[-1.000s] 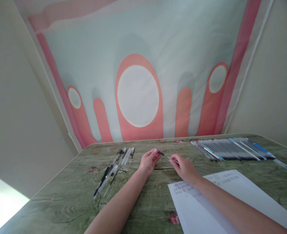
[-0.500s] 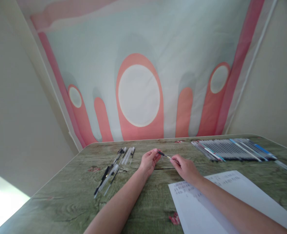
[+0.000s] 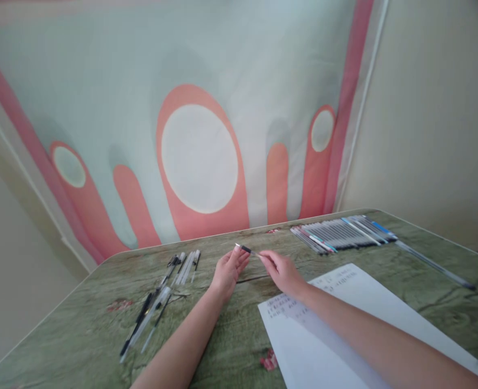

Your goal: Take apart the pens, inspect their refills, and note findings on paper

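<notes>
A pen (image 3: 246,249) with a black grip section and a pale pointed tip is held above the table between both hands. My right hand (image 3: 284,274) pinches its rear end, mostly hidden by the fingers. At the tip end, the thumb and fingers of my left hand (image 3: 226,274) close lightly about the black grip, palm turned upward. Left of that hand lie loose pen parts: clear barrels (image 3: 187,268), black pieces (image 3: 145,307) and thin refills (image 3: 156,327). Under my right forearm is a white sheet of paper (image 3: 324,346) with handwriting.
A row of clear pens (image 3: 332,233), with a few blue and red ones, lies at the back right of the wood-patterned table (image 3: 80,335). One clear pen (image 3: 436,265) lies apart at the row's right end. Behind hangs a pink and grey backdrop (image 3: 198,156).
The view has swung right, so everything sits further left. The pen's pale tip now shows beyond my left thumb, and the left fingers look looser. My right hand still pinches the rear end.
</notes>
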Tool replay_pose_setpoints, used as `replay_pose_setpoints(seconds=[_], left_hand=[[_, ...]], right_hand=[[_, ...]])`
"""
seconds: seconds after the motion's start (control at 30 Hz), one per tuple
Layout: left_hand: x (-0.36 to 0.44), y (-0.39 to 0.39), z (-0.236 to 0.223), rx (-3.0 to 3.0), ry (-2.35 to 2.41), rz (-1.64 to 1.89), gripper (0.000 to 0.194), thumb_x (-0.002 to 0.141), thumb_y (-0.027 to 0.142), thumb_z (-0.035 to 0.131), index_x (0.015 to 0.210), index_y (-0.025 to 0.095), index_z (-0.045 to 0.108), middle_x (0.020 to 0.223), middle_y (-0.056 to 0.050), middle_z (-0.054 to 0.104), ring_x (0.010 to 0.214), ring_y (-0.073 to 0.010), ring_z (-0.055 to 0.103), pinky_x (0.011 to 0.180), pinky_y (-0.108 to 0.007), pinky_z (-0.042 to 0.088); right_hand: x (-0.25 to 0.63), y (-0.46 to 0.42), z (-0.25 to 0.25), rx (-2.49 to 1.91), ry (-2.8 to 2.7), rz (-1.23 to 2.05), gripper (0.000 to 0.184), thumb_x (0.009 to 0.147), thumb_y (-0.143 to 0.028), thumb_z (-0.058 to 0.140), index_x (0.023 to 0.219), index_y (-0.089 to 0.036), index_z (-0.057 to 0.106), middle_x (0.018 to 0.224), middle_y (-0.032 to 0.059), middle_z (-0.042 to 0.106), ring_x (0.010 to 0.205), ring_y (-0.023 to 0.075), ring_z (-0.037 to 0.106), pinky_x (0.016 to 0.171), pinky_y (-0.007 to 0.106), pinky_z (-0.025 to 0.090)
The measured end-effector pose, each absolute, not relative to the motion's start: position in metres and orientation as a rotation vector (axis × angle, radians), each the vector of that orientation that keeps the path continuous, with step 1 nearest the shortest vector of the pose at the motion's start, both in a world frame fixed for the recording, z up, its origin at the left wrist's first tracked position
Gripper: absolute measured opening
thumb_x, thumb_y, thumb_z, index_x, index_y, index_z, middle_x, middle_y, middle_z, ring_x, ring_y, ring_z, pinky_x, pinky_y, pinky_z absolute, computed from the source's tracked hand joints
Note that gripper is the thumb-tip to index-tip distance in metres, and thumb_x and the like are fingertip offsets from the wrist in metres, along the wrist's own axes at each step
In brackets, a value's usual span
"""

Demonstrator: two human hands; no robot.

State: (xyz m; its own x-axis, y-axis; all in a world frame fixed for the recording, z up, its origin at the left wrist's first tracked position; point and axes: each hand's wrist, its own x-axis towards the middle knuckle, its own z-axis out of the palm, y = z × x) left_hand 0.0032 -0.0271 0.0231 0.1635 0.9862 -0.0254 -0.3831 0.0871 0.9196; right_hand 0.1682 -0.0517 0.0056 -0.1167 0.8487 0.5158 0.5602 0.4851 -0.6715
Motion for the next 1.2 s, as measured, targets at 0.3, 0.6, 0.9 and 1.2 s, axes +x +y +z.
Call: replay_pose_setpoints(seconds=[0.3,0.6,0.9,1.2], left_hand=[[0.048,-0.105,0.050,2.182,0.841,0.506,0.038,0.073,0.029,0.056,0.109,0.018,0.052,0.109,-0.010,0.056,0.101,-0.0226,0.051,0.089,-0.037,0.038],[0.071,-0.151,0.040,2.598,0.599,0.114,0.060,0.075,0.045,0.049,0.123,0.011,0.040,0.132,-0.015,0.036,0.120,-0.0248,0.034,0.101,-0.034,0.026],[0.070,-0.149,0.038,2.629,0.609,0.106,0.062,0.073,0.047,0.050,0.123,0.013,0.039,0.133,-0.014,0.035,0.121,-0.0249,0.033,0.101,-0.034,0.024],[0.070,-0.148,0.037,2.640,0.601,0.114,0.060,0.073,0.049,0.050,0.122,0.015,0.040,0.132,-0.013,0.036,0.120,-0.0255,0.033,0.101,-0.036,0.024]], right_hand=[[0.188,-0.031,0.028,-1.005,-1.242,0.706,0.030,0.077,-0.041,0.047,0.093,-0.017,0.052,0.067,0.0007,0.055,0.050,0.0099,0.050,0.043,0.021,0.040],[0.230,-0.052,0.086,-1.044,-1.541,0.587,0.032,0.080,-0.047,0.043,0.082,-0.017,0.056,0.057,-0.0019,0.050,0.045,0.0078,0.045,0.043,0.020,0.036],[0.274,-0.094,0.048,-1.327,-1.765,0.285,0.025,0.081,-0.041,0.043,0.073,-0.019,0.049,0.056,-0.0019,0.049,0.050,0.0099,0.043,0.049,0.022,0.035],[0.285,-0.104,0.014,-1.457,-1.789,0.364,0.025,0.076,-0.041,0.048,0.069,-0.019,0.057,0.051,-0.0013,0.052,0.046,0.0119,0.046,0.047,0.024,0.037]])
